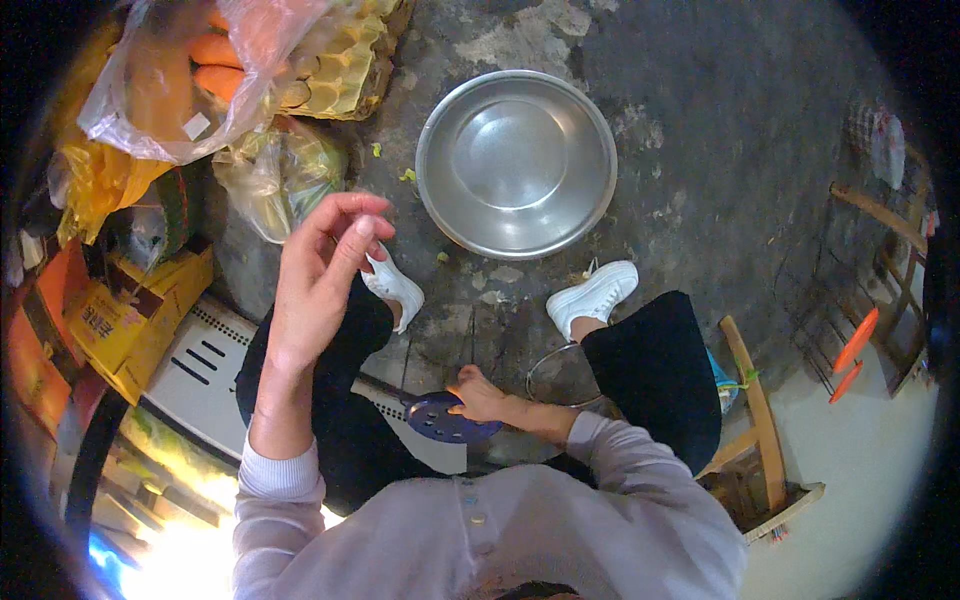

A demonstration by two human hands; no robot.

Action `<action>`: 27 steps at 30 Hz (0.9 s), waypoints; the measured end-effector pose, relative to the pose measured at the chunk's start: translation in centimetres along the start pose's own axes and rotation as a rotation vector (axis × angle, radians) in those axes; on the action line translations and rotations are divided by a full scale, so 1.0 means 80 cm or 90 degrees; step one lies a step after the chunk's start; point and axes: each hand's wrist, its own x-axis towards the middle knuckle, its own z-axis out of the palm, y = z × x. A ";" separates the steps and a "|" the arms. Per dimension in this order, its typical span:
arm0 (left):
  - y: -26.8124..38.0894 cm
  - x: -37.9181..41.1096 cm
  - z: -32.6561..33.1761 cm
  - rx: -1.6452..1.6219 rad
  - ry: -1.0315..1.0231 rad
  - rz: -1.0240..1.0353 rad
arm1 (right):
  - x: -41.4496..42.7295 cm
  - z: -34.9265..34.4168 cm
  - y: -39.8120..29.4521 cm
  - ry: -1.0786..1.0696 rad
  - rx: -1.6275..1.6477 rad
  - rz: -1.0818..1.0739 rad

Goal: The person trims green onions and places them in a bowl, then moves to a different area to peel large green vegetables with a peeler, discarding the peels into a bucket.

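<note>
My left hand (322,270) is raised at the left, its fingers loosely curled with nothing visible in them. My right hand (480,396) is low between my knees, at a round blue-purple piece with holes (450,420); whether it grips this piece is unclear. A dark bar runs from that piece towards the upper left. In front of my feet, a wide stainless-steel basin (514,157) stands on the floor with nothing in it. Left of the basin lie a clear plastic bag of vegetables (281,176) and, above it, a thin bag with carrots (217,79).
Egg trays (341,64) sit behind the bags. A yellow carton (142,319) stands beside a white perforated panel (202,360) at the left. My white shoes (596,300) flank the space below the basin. At the right are a wooden chair (757,412) and a wire rack (817,322).
</note>
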 end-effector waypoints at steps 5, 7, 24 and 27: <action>0.012 0.004 -0.008 0.070 0.059 0.152 | 0.011 -0.036 0.016 -0.012 -0.091 -0.142; 0.020 0.003 -0.013 0.113 0.072 0.227 | 0.010 -0.039 0.003 0.047 -0.127 -0.202; 0.037 -0.039 0.069 0.075 0.029 0.456 | -0.011 -0.111 0.169 0.894 0.101 0.397; 0.063 -0.115 0.122 0.234 -0.017 0.631 | -0.061 -0.112 0.240 0.859 0.098 0.549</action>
